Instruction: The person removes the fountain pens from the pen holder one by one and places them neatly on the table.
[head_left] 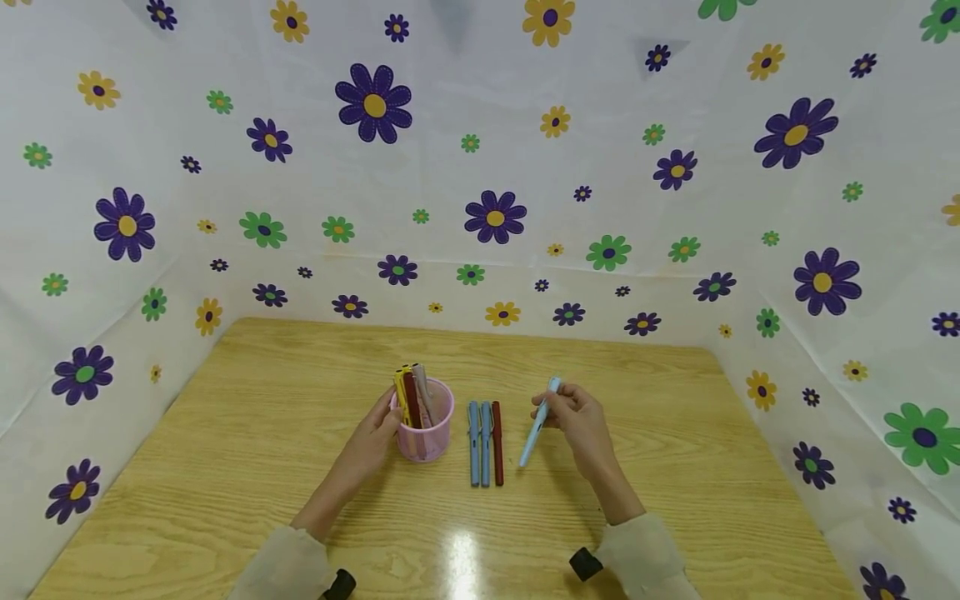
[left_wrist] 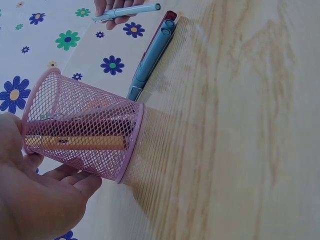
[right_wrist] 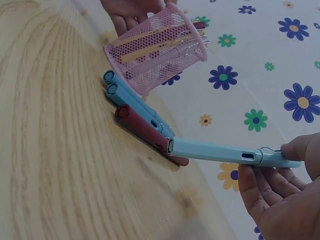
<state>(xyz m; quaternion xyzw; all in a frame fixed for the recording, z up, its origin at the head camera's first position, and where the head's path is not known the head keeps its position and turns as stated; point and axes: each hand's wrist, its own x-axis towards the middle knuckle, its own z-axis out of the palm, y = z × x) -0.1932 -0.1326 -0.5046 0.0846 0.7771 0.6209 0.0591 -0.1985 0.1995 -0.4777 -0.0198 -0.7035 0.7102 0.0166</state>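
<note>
My left hand (head_left: pixel 372 439) grips a pink mesh pen cup (head_left: pixel 441 433) by its left side, thumb near the rim. The cup stands upright, holding yellow pens (head_left: pixel 401 392), a dark red pen (head_left: pixel 412 404) and a greyish pen (head_left: pixel 422 385). To its right two blue pens (head_left: pixel 474 454) and a dark red pen (head_left: pixel 498 450) lie side by side on the table. Beyond them, my right hand (head_left: pixel 587 427) pinches a light blue capped pen (right_wrist: pixel 215 150) near its cap end. That pen slants above the table, its other end pointing down towards the row.
The wood-grain table (head_left: pixel 300 367) is enclosed at the back and sides by a white flowered cloth (head_left: pixel 435 183). A black strap piece (head_left: pixel 585 564) shows at the right sleeve, another (head_left: pixel 341 585) at the left sleeve.
</note>
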